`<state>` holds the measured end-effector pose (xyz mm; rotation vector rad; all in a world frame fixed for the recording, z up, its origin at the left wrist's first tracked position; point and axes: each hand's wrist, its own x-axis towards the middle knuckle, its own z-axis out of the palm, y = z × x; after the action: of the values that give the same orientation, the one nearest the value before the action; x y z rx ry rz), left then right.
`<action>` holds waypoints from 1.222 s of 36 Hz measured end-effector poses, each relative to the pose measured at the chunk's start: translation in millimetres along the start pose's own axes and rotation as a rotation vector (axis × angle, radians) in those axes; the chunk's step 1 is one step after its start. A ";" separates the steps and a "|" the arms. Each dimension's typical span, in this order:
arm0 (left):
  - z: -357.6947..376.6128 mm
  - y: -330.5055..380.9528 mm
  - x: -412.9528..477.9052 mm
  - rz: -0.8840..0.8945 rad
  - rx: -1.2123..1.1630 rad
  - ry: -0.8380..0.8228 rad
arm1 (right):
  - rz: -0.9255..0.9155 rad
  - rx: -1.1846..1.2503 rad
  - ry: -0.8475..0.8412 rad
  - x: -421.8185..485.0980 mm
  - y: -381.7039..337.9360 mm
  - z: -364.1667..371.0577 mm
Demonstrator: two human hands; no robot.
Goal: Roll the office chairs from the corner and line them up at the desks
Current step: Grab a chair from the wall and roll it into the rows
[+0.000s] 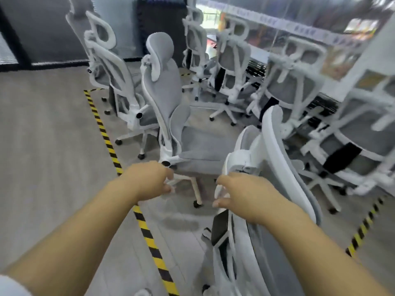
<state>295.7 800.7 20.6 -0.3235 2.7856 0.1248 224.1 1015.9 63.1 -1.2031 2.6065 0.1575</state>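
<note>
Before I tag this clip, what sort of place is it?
Most likely an office, at a corner used to park furniture. A cluster of matching white-and-grey mesh office chairs stands on castors, and yellow-and-black hazard tape marks off their zone on the grey floor.

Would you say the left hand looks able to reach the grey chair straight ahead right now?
Probably yes: the left hand is open just short of the grey chair, nothing stands between them, and the nearest chair sits to its right.
</note>
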 end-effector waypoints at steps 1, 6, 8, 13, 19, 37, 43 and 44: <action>-4.7 -0.5 12.2 0.046 0.022 -0.004 | 0.057 0.029 0.025 0.4 0.8 0.6; -28.2 0.2 59.4 0.272 0.151 -0.001 | 0.330 0.172 0.069 -1.4 3.0 5.3; -37.2 2.7 77.1 0.350 0.161 -0.029 | 0.448 0.192 0.050 -2.0 -0.3 10.8; -48.2 18.6 116.1 0.535 0.171 0.009 | 0.657 0.194 0.100 2.0 -16.3 28.1; -45.4 40.0 141.8 0.704 0.084 0.115 | 0.810 0.198 0.131 4.5 -27.4 48.5; -20.6 104.6 135.1 1.069 -0.006 0.259 | 1.156 0.284 0.310 -86.0 -29.3 81.5; -9.5 119.3 123.3 1.166 -0.079 0.316 | 1.219 0.342 0.422 -115.8 -9.7 93.2; -6.7 121.5 122.7 1.177 -0.082 0.336 | 1.224 0.343 0.413 -120.6 -5.1 94.5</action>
<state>152.1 892.3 -8.4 1.4061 2.8746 0.4774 321.1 1120.4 6.8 0.6267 3.1273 -0.3347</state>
